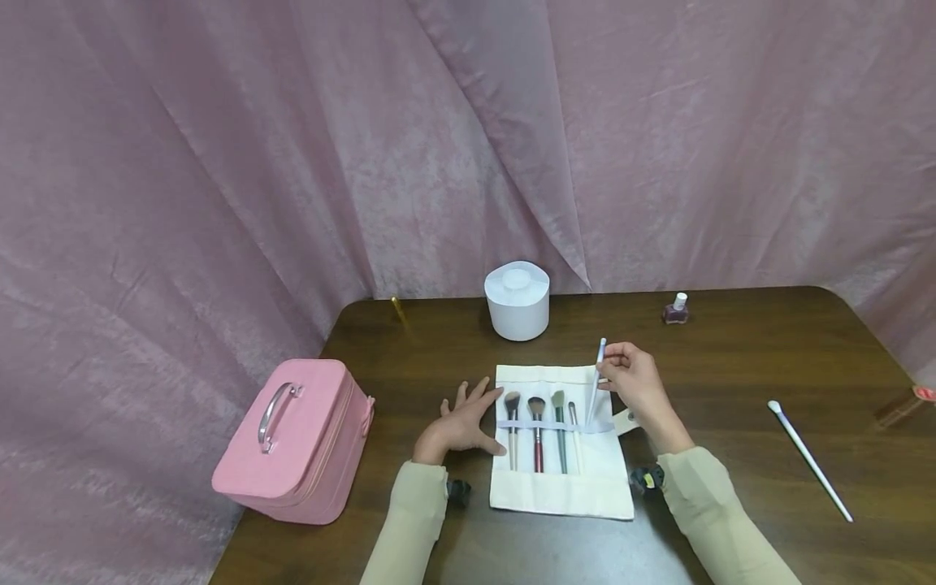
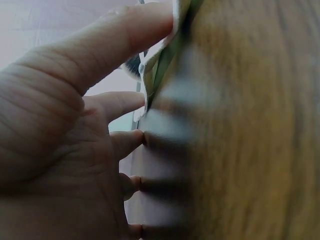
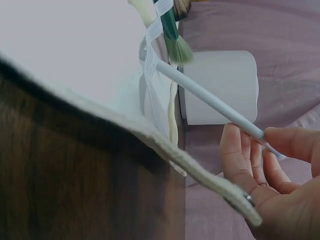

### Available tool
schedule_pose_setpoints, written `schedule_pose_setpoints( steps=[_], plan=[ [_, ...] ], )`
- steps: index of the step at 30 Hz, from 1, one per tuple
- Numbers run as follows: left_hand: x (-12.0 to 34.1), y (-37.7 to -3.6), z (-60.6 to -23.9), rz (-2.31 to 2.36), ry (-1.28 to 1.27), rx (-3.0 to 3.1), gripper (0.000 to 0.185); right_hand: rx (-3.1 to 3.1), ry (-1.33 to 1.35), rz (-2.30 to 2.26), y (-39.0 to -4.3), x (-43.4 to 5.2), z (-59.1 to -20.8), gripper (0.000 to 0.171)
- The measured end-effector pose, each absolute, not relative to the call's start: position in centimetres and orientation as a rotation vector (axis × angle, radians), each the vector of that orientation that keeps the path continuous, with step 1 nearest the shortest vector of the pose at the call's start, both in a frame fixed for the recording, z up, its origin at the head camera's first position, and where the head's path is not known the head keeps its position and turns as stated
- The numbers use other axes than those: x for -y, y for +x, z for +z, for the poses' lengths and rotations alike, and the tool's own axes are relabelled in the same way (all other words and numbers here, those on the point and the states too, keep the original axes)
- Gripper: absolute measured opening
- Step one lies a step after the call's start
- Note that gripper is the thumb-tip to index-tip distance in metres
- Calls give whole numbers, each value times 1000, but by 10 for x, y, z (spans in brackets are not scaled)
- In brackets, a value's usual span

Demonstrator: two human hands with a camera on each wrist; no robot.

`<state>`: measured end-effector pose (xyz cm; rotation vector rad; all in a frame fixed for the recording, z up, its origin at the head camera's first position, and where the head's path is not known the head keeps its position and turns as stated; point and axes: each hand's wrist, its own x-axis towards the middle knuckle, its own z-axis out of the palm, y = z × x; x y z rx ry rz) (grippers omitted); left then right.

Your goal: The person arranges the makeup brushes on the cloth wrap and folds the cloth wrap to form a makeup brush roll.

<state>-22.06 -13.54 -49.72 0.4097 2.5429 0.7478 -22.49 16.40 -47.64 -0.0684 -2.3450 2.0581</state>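
A white fabric brush roll (image 1: 561, 496) lies unfolded on the table, with several makeup brushes tucked under its elastic band (image 1: 544, 425). My right hand (image 1: 639, 386) pinches a slim white makeup brush (image 1: 596, 374) near its upper end between thumb and fingers. In the right wrist view that white brush (image 3: 210, 100) slants up from the band (image 3: 151, 55), its lower end at the elastic. My left hand (image 1: 461, 424) spreads its fingers at the roll's left edge. The left wrist view shows the thumb and index fingertip touching the cloth edge (image 2: 148, 75).
A pink case (image 1: 292, 439) with a metal handle stands at the left. Behind the roll is a white round container (image 1: 517, 305). A nail polish bottle (image 1: 676, 309) stands back right, a white brush (image 1: 810, 461) lies at the right, and a gold tube (image 1: 398, 309) stands back left.
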Motion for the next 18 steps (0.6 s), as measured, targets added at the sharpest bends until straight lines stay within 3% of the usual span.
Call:
schedule_pose_setpoints(
  steps=[18],
  plan=[
    [138,-220,-499,773,424,-2545,100,2666,-46,1790,-227,-156,-469,23]
  ],
)
